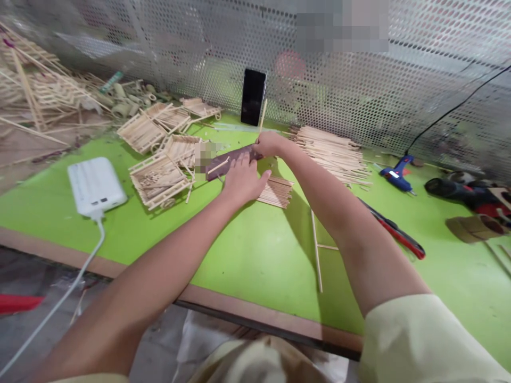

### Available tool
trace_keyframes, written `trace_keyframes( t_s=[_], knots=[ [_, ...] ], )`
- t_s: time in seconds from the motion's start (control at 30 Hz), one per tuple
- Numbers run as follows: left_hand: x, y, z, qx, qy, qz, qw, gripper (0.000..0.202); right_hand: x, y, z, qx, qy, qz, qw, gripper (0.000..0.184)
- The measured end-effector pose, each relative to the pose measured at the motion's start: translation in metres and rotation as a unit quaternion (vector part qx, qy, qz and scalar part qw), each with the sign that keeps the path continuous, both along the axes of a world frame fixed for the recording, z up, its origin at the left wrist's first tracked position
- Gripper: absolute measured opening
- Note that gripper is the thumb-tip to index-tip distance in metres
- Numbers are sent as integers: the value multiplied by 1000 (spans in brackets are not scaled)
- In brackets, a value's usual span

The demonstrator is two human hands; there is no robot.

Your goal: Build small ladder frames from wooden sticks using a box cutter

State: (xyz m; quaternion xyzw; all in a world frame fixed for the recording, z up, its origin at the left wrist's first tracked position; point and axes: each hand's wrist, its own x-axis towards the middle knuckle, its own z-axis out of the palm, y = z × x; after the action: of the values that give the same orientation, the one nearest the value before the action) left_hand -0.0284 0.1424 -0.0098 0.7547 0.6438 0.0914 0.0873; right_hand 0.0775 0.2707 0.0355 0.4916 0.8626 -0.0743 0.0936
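My left hand (244,181) lies with fingers stretched over a dark brown flat bar (224,158). Under its thumb side a row of thin bamboo sticks (277,192) lies side by side on the green tabletop. At the bar's far right end, my right hand (270,143) is closed, its fingertips mostly hidden. A thin upright stick (263,115) rises from that hand and seems gripped in it. Another short pale stick (219,167) rests across the bar's left part.
Small stick-built carts (159,181) stand left, near a white power bank (97,186) with a cable. A phone (253,97) leans on the perforated metal sheet behind. Rightward lie a stick pile (327,154), a box cutter (399,234), a blue glue gun (398,174) and a tape roll (475,227).
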Motion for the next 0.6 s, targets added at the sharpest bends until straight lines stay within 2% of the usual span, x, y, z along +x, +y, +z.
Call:
trace_keyframes(
  t_s=[0.33, 0.6],
  knots=[
    [-2, 1, 0, -13, 8, -1, 1000, 76, 0, -16, 4, 12, 12, -12, 1000, 33],
    [1, 0, 1, -33, 15, 8, 999, 79, 0, -17, 5, 18, 23, -8, 1000, 25]
  ],
)
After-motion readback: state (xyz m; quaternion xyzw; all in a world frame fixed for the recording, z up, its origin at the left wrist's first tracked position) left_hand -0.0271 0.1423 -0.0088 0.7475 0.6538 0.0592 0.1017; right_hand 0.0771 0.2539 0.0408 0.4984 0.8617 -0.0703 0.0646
